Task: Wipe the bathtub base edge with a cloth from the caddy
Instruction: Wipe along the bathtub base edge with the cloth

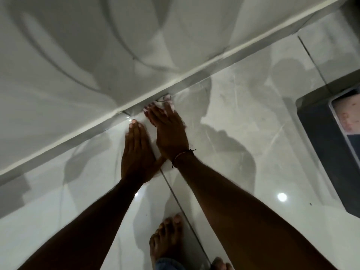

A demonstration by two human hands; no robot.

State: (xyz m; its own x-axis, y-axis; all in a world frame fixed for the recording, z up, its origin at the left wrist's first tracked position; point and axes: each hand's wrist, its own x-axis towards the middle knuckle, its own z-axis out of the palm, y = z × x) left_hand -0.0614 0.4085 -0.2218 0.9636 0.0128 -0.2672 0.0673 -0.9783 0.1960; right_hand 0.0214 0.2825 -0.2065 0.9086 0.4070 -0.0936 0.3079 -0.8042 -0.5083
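A white bathtub's side panel [81, 61] fills the upper left. Its base edge [194, 75] runs diagonally from lower left to upper right, where it meets the glossy tiled floor. My right hand [169, 131] lies flat with fingers spread, pressing a small pale cloth [165, 98] against the base edge; only a bit of cloth shows past my fingertips. A thin string bracelet circles that wrist. My left hand [136, 152] rests palm down on the floor just left of it, fingers together, holding nothing. The caddy is out of sight.
A dark mat with a light rectangular object on it [335, 137] lies at the right. My bare feet [165, 240] stand on the floor at the bottom. A grout line [175, 193] runs across the tiles under my arms.
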